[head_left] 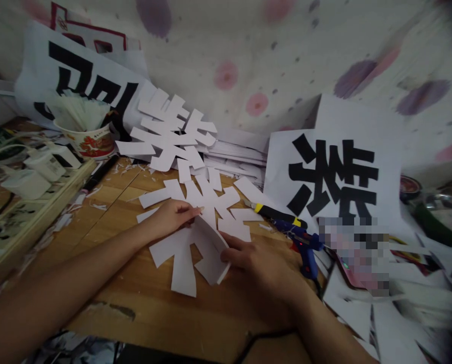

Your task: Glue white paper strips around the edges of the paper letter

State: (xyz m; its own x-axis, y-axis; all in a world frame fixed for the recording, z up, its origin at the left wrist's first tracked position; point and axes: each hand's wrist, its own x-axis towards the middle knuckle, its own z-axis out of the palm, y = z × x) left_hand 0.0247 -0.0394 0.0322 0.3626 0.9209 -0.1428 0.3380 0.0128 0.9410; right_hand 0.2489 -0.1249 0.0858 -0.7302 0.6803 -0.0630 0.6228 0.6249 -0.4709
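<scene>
Where the scuffed wooden tabletop (150, 298) meets both forearms, the right hand (254, 260) pinches the lifted edge of a white paper character cutout (195, 237), angular and flat, while the left hand (172, 215) presses fingers down on its strokes. Just right lie a blue glue gun (305, 245) and a yellow-black utility knife (274, 213). Farther back: another white cutout (168, 134), a printed black-character sheet (334, 174), a patterned paper cup (91, 141).

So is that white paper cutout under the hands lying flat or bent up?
Partly bent up: the right hand lifts one strip of the white paper cutout; the left hand presses the rest flat.
</scene>
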